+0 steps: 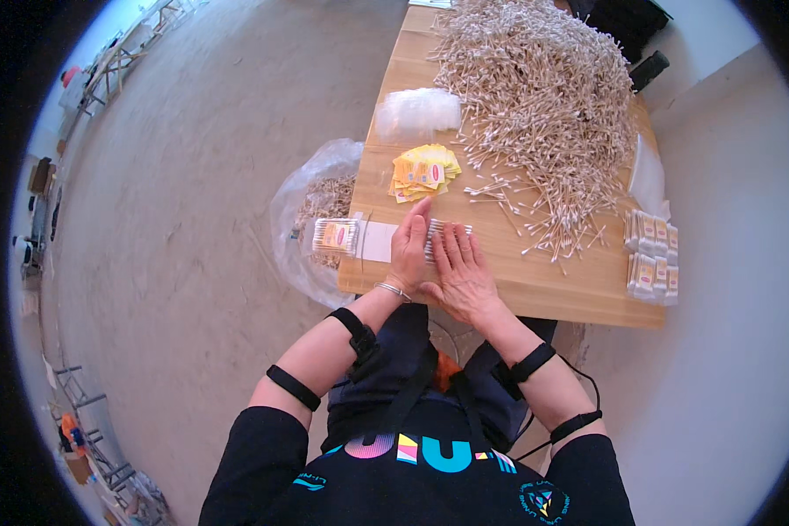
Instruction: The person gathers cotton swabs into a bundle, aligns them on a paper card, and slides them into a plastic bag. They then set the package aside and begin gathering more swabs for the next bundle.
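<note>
A small row of cotton swabs lies on the wooden table near its front edge, between and partly under my hands. My right hand rests on it with its fingers stretched flat. On the left side of the row, my left hand stands on edge, fingers straight and pointing away from me. Next to it is a white rectangular piece, partly hidden by the hand. Further left sits a pack of cotton swabs with a yellow label. Beyond my fingers is a pile of yellow printed cards.
A large heap of loose cotton swabs covers the far right of the table. Clear plastic bags lie behind the cards. Several filled packs are stacked at the right edge. A big plastic sack with swabs stands beside the table's left edge.
</note>
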Demonstrator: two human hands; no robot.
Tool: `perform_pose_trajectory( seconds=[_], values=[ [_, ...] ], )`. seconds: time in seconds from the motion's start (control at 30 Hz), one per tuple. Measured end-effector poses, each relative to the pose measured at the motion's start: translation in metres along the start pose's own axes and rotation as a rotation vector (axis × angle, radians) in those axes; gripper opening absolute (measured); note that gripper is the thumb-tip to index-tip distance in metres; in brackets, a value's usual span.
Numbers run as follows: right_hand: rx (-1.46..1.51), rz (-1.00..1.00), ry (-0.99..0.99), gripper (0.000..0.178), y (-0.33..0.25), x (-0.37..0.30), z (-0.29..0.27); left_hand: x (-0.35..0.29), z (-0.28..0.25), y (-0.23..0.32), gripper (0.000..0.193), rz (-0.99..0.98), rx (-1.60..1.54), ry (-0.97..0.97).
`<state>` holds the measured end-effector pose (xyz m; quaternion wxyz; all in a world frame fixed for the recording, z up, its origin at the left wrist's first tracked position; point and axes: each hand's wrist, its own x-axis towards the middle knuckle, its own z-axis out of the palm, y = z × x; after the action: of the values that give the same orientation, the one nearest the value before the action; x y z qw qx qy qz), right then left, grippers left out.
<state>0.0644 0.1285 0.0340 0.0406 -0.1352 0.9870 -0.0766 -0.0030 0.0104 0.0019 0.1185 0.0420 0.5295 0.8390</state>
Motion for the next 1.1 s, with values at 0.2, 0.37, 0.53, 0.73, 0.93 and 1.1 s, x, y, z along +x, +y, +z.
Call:
perform_pose_trajectory(
  seconds=[0.2,0.37,0.53,0.73,0.93,1.1],
  values=[
    [-0.091,-0.05,0.02,0.09,-0.001,-0.004,0.0,0.0,0.001,0.001,0.053,-0.007,0.002,0.009],
    [-0.054,-0.053,0.004,0.086,-0.002,-0.01,0.003,0.003,-0.004,-0.004,0.052,-0.009,0.025,0.006],
    [-0.034,0.003,0.038,0.08,0.001,-0.006,0.008,0.004,-0.004,-0.004,0.052,-0.015,-0.009,0.006],
    [0.041,0.133,0.165,0.08,0.005,0.011,0.009,0.003,-0.003,-0.005,0.052,-0.008,-0.036,0.027],
    [0.545,0.163,0.49,0.06,0.023,0.016,0.023,0.001,0.003,-0.004,0.053,0.004,-0.101,0.037],
    [1.076,0.45,0.729,0.047,0.01,0.034,0.016,0.002,-0.002,-0.005,0.053,0.036,-0.105,0.027]
  ],
)
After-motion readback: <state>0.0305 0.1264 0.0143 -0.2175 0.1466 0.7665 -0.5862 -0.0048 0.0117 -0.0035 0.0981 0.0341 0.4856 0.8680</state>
